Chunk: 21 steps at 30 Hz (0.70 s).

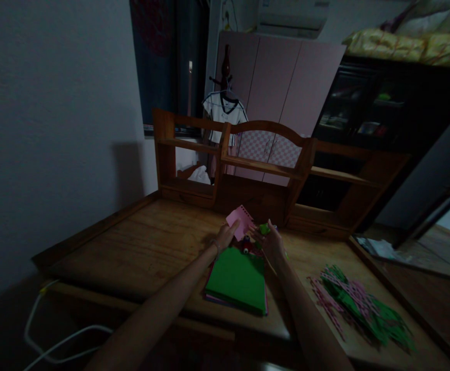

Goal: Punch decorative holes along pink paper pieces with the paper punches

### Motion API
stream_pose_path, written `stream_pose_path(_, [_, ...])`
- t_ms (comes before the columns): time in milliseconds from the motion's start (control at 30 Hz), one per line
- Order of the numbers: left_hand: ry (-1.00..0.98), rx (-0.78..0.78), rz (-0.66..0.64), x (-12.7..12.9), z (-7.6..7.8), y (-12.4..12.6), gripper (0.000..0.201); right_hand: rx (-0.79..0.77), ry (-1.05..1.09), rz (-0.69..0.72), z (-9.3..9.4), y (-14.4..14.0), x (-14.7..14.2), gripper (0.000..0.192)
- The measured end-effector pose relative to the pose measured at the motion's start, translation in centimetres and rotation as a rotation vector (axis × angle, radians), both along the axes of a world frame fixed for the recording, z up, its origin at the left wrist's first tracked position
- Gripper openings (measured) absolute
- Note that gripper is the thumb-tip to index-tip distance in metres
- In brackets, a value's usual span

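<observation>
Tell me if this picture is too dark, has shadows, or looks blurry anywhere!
Head view: dim all over, the black cabinet especially murky; head view: a soft shadow on the left wall; head view: the wardrobe leans, perhaps lens tilt; head view: the pink paper stands out, the right hand looks soft.

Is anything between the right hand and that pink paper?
Nothing visible: the right hand has its fingers close to the pink paper in the left hand. A small green object shows by the right thumb, and a red object lies just below the paper, seemingly out of the way.
</observation>
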<state>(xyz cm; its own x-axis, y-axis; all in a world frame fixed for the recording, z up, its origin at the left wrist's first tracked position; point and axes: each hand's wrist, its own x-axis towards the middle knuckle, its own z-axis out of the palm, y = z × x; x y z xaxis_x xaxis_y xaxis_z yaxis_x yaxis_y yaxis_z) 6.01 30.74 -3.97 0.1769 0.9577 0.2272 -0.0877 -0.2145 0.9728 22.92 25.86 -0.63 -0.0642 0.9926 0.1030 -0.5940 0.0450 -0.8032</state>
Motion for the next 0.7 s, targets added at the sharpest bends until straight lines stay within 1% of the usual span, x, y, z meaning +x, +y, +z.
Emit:
stream_pose_path(200, [0.003, -0.002, -0.010, 0.07, -0.58, 0.52, 0.063, -0.006, 0.013, 0.005, -0.13, 0.26, 0.08, 0.025])
stream_pose_path(400, [0.010, 0.038, 0.020, 0.06, -0.75, 0.82, 0.062, 0.001, 0.019, 0.016, -0.20, 0.34, 0.12, 0.024])
stream_pose_path(533, [0.061, 0.045, 0.021, 0.05, -0.77, 0.84, 0.062, 0.012, 0.019, 0.010, -0.16, 0.28, 0.08, 0.023])
stream_pose_path(600, [0.098, 0.091, 0.040, 0.07, -0.80, 0.85, 0.058, 0.009, 0.025, 0.009, -0.20, 0.37, 0.11, 0.024])
stream_pose_path(700, [0.212, 0.141, 0.065, 0.01, -0.84, 0.81, 0.053, -0.004, 0.043, -0.011, -0.31, 0.56, 0.21, 0.023])
